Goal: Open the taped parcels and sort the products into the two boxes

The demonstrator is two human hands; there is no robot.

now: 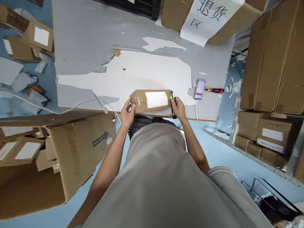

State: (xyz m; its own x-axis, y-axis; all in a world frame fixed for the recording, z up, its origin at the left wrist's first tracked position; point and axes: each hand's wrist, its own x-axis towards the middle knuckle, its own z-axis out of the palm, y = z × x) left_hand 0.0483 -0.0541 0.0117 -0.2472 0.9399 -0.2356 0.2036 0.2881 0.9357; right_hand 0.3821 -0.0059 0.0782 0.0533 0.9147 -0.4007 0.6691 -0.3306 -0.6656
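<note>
A small cardboard box (140,102), with clear tape and a white label (156,99) on top, lies at the near edge of the worktable. My left hand (128,113) grips its left end, with fingers and thumb about the corner. At the other end, my right hand (179,109) is closed around a black-and-yellow box cutter (172,110). The cutter lies along the box's right side, and its far tip points away from me. Whether a blade is out I cannot tell.
On the table's right are a phone (199,89) on a cable and a red-handled tool (216,90). A black crate (142,9) and a carton with a paper sign (175,15) stand at the back. A large open carton (80,142) is at left, shelved boxes (268,63) at right.
</note>
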